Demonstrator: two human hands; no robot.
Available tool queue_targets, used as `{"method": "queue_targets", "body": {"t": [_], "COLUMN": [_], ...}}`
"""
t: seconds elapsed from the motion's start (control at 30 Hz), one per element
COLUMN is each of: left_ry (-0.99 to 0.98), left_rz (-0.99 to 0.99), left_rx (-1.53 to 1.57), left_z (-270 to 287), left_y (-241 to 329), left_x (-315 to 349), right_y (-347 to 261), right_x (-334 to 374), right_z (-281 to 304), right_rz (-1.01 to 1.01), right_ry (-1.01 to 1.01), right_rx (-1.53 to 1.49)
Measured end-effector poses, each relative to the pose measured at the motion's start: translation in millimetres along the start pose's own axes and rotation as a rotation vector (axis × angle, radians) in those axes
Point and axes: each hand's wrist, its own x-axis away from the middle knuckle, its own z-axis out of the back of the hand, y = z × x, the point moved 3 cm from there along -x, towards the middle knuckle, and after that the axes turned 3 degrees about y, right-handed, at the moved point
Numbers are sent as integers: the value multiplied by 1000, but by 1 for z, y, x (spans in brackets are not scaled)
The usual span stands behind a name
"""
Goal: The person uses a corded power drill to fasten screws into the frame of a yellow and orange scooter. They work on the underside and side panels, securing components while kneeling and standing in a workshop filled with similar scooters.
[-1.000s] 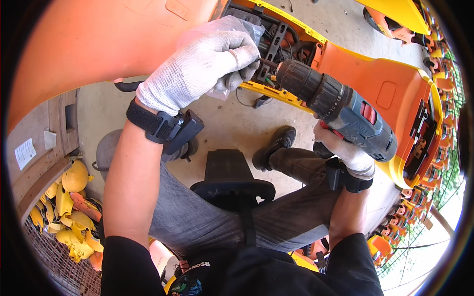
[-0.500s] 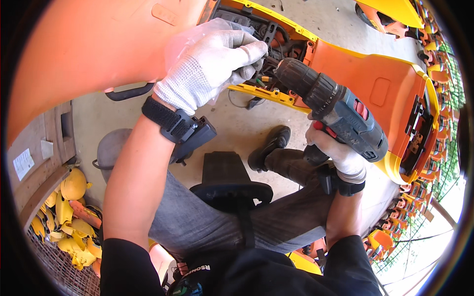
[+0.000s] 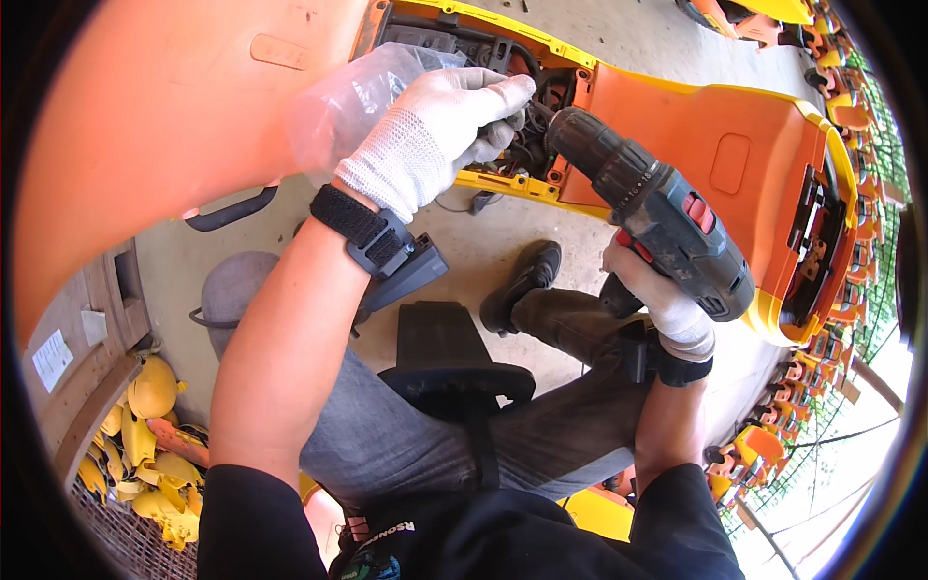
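My left hand (image 3: 447, 124), in a white knit glove, is closed with thumb and forefinger pinched together. It holds a clear plastic bag (image 3: 333, 114), which spreads out to the left behind the glove. Anything small between the fingertips is too hidden to make out. Gripped in my gloved right hand (image 3: 662, 295) is a dark cordless drill (image 3: 646, 193) with red buttons. Its chuck points up and left, close to the left fingertips. Both hands are over the open bay (image 3: 556, 92) of an orange and yellow vehicle body, where wires and dark parts show.
A large orange panel (image 3: 174, 106) curves along the left, with a black handle (image 3: 232, 210) below it. Yellow plastic parts (image 3: 159, 464) lie heaped in a bin at lower left. A black support (image 3: 445, 358) stands between my legs. Many orange machines (image 3: 759, 449) line the right.
My left hand has shifted slightly right, and more of the plastic bag shows to its left. The drill is still in my right hand, its chuck near the left fingertips.
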Motion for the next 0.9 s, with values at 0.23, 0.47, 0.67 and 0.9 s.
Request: {"method": "queue_targets", "body": {"t": [0.23,0.47,0.67,0.9], "left_ry": [59,88,72,-7], "left_rz": [-30,32,-70,-59], "left_rx": [63,144,14,-102], "left_z": [-4,8,9,4], "left_y": [3,0,-4,2], "left_x": [-5,-10,-3,3], "right_y": [-11,-14,-2,23], "right_x": [-6,-10,-29,-61], "right_z": [4,0,-14,-32], "right_rz": [124,11,-143,-282], "right_ry": [-34,97,179,182], "right_rx": [146,-93,-426,-430]}}
